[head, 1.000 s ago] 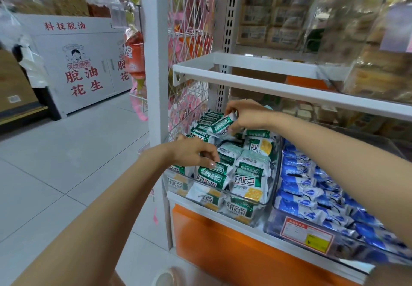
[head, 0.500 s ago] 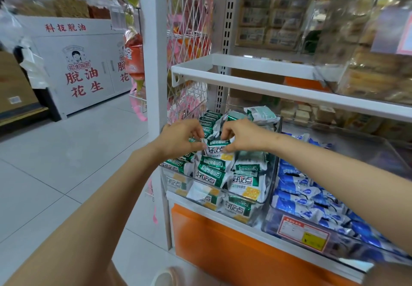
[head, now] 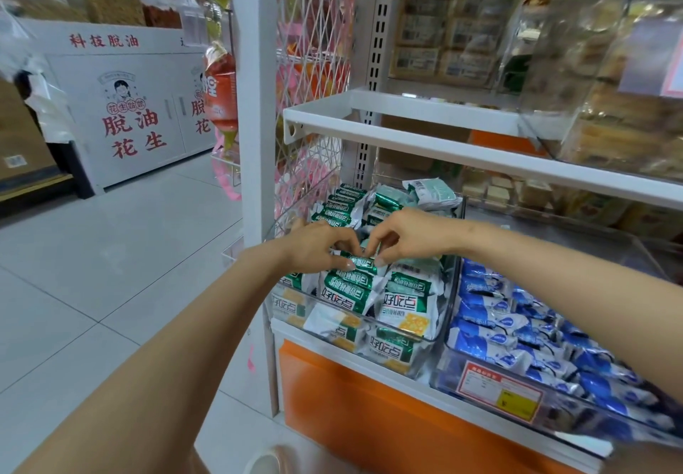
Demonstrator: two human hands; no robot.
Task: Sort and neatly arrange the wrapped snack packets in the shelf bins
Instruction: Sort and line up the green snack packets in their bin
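At the far left a white metal upright post closes off the shelf end, so the clear plastic bin of green packets has no room to spread that way. Over the bin, the left hand comes in palm down and pinches one end of a green-and-white foil-wrapped snack packet. The right hand pinches the other end with thumb and fingertips curled, and the two hands almost touch.

Held by both ends, the packet can probably be kept flat and square to the row below it, which looks like the aim. It sits on top of the middle of the pile, in line with its neighbours.

Behind the left hand, a row of green packets standing on edge is already tidy. A pale green packet lying loose at the back right is not.

The bin's front wall is low and packets lean against it, so anything pushed forward could spill over. The white shelf board overhead limits lift, and the hands work in the gap beneath it. To the right, a clear wall divides this bin from the blue-and-white wrapped packets in the neighbouring bin.
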